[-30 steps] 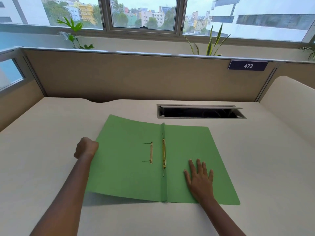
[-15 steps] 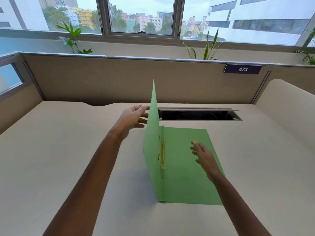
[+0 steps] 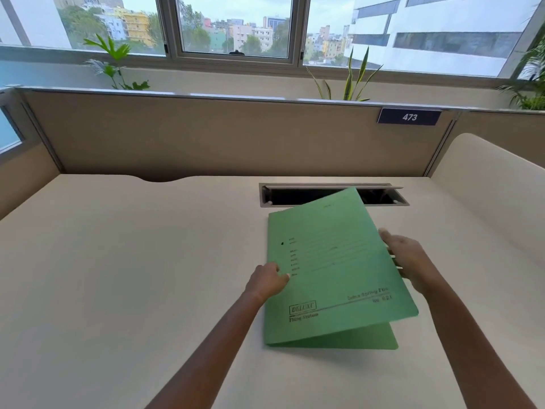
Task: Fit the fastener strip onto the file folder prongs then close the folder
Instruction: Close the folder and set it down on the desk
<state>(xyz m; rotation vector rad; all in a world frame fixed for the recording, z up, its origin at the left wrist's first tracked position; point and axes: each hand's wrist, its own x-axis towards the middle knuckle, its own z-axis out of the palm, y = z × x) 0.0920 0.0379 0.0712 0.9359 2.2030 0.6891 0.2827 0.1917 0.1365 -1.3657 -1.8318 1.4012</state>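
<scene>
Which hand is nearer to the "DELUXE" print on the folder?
Left. The left hand rests on the cover just above the DELUXE print; the right hand is at the opposite edge.

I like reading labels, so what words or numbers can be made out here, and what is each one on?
"473": white on the dark plate fixed to the partition.
"DELUXE": boxed stamp on the folder cover, lower left.
"Filing System": just under that stamp.
Lower right of the cover: blurred, seemingly "Deluxe Spring File" and a number; not sure.
Form lines higher on the cover: too blurred to read.
</scene>
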